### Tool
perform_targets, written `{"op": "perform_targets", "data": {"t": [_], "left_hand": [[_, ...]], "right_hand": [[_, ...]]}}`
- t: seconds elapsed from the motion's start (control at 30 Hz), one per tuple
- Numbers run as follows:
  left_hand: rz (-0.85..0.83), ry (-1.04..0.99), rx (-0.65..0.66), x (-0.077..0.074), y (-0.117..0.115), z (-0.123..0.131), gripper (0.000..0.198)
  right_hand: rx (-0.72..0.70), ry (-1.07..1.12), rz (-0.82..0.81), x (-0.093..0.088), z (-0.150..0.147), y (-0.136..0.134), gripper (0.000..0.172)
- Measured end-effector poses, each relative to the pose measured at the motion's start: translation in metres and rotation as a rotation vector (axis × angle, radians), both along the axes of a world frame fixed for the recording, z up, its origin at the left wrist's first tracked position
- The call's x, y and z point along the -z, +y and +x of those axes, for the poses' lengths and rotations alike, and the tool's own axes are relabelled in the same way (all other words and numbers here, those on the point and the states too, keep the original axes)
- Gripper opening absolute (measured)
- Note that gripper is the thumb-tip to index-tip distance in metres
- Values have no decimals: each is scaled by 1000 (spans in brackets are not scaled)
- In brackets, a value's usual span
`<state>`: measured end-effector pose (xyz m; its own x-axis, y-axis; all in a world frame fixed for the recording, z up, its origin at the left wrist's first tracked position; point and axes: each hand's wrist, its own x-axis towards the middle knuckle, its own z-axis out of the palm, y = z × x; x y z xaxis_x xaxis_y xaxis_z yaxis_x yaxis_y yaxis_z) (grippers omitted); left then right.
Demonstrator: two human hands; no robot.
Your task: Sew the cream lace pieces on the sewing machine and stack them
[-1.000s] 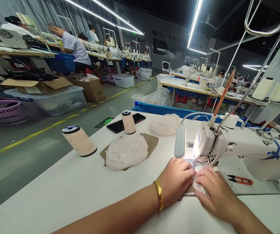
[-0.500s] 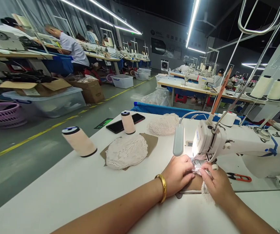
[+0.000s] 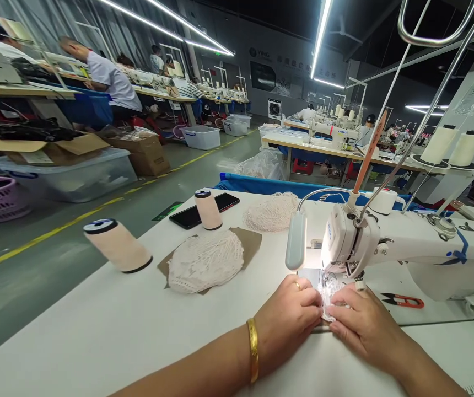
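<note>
Left hand (image 3: 292,309) and right hand (image 3: 363,325) on the lace (image 3: 330,289), right under the machine (image 3: 338,240); pinching or pressing, can't tell; looks like stitching, next calling for steady guiding

Snips (image 3: 407,298) right of lace (image 3: 331,288); phone (image 3: 184,218) behind thread cone (image 3: 208,210)

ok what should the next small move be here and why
Probably ease the lace a little further into the machine, guiding it from both sides: its far end lies at the lit sewing head, and the left grip and right grip are at either side of it.
</note>
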<state>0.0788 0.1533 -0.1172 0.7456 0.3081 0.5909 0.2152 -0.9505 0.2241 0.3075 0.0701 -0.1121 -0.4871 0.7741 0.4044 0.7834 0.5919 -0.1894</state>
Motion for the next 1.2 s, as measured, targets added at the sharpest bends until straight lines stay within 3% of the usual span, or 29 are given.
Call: {"op": "perform_targets", "data": {"t": [0.2, 0.53, 0.77, 1.2], "left_hand": [[-4, -2, 9, 0, 2, 2, 21], [23, 96, -85, 0, 8, 7, 17], [92, 52, -30, 5, 4, 5, 19], [34, 95, -77, 5, 7, 8, 17]], "right_hand": [[-26, 31, 18, -1, -3, 4, 20], [66, 19, -5, 7, -1, 11, 20], [45, 30, 30, 5, -3, 9, 21], [101, 6, -16, 11, 2, 17, 22]]}}
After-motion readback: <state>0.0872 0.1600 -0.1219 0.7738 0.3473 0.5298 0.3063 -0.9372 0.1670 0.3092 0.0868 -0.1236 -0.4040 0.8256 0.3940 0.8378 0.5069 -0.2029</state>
